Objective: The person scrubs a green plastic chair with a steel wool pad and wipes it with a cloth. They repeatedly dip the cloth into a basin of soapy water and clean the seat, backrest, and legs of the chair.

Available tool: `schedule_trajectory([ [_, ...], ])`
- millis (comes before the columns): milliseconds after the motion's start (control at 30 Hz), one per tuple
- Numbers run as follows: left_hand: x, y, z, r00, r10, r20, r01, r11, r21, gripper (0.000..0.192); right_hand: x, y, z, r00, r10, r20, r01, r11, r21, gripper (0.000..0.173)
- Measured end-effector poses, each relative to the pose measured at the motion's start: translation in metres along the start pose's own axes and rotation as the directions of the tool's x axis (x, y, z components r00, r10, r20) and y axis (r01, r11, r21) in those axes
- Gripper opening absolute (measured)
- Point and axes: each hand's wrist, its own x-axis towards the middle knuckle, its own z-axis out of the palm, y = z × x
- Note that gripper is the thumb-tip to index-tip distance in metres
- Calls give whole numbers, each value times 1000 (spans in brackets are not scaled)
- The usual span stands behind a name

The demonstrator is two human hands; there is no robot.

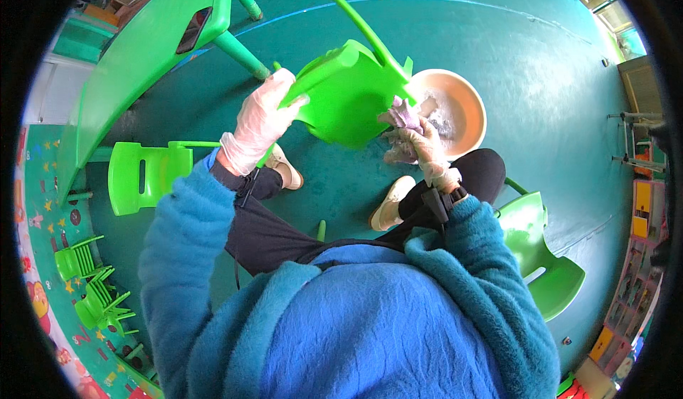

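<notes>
A small green plastic chair (pixel 347 100) is tilted in the air in front of me. My left hand (pixel 267 116), in a clear plastic glove, grips its frame at the left. In my right hand (pixel 429 151), gloved the same way, is a crumpled purplish cloth (pixel 403 119), beside the chair's right edge. Just behind that hand, an orange basin (pixel 469 111) with a pale rim stands on the floor, with cloudy, sudsy water and something dark inside. The fingertips of my left hand are partly hidden by the chair.
A green table (pixel 155 31) with a phone (pixel 193 30) near its corner stands at upper left. One green chair (pixel 125 177) is beside it, another (pixel 555 276) at my right. Stacked small chairs (pixel 93 297) line the lower left. Shelves (pixel 629 281) stand far right.
</notes>
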Motion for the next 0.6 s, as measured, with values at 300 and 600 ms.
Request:
schedule_trajectory([
  [300,-20,-18,-37,996,74,57,-84,976,203,31,13,19,11,971,-103,-217,133,982,131,31],
  [600,-43,-3,-44,933,-307,-188,356,711,607,70,4,19,27,999,3,-40,4,984,180,24],
])
